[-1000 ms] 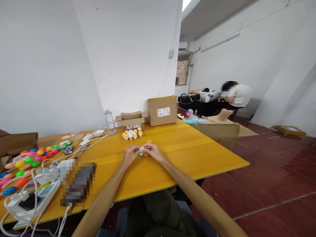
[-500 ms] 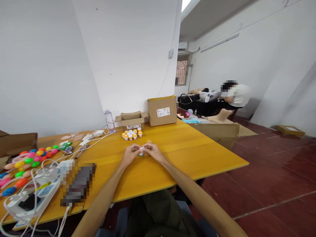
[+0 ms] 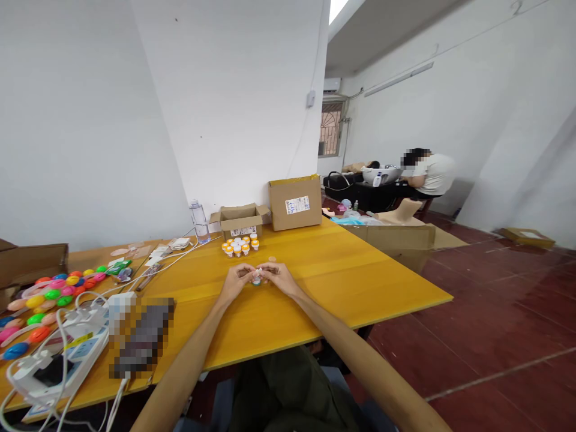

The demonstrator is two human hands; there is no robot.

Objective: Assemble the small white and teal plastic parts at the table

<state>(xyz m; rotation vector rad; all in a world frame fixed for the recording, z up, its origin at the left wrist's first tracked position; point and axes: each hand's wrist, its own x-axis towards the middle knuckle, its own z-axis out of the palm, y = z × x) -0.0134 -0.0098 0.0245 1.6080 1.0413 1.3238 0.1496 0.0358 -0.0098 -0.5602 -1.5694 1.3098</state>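
Note:
My left hand [image 3: 240,282] and my right hand [image 3: 279,278] meet over the table, fingertips nearly touching. Both are closed in a pinch on a small white piece [image 3: 259,270], too small to name. Just under the fingertips is a small container with a teal-looking lower part [image 3: 256,280], partly hidden by the fingers. A round tan disc [image 3: 272,259] lies just beyond my right hand. Farther back stands a cluster of several small white jars with orange rims [image 3: 238,247].
Behind the jars are an open carton [image 3: 240,230] and a closed cardboard box [image 3: 296,207], with a clear bottle [image 3: 199,222] left of them. Colourful plastic eggs or spoons [image 3: 53,293], a power strip [image 3: 85,355] and cables fill the left. A person [image 3: 434,174] sits at the far right.
My fingers have shifted very slightly around the small white piece. Otherwise the hands, jars and boxes stay as they were.

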